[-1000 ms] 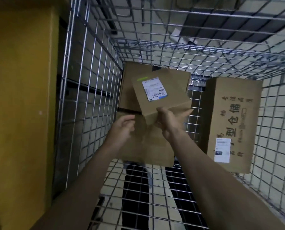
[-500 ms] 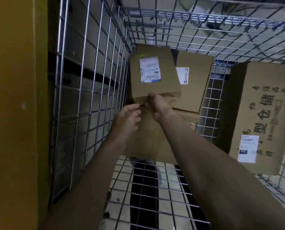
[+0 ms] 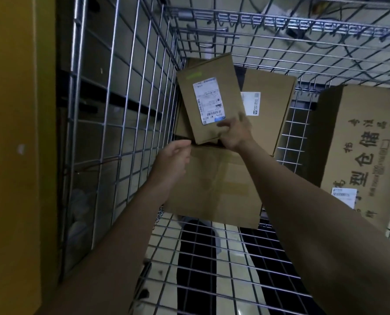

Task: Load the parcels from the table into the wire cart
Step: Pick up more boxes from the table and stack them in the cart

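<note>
My right grip (image 3: 233, 133) holds the small parcel (image 3: 208, 96) by its near lower corner, thumb on the labelled face. The parcel stands tilted in the wire cart (image 3: 125, 92), at the far left corner. Just below this grip lies a flat carton (image 3: 214, 185), and the parcel's lower edge looks to meet its far edge. My left grip (image 3: 173, 158) hovers to the left of it with loosely curled fingers, holding nothing, over that carton's near left part. Behind the held parcel leans another box (image 3: 271, 114); well to the right stands a tall printed carton (image 3: 367, 142).
</note>
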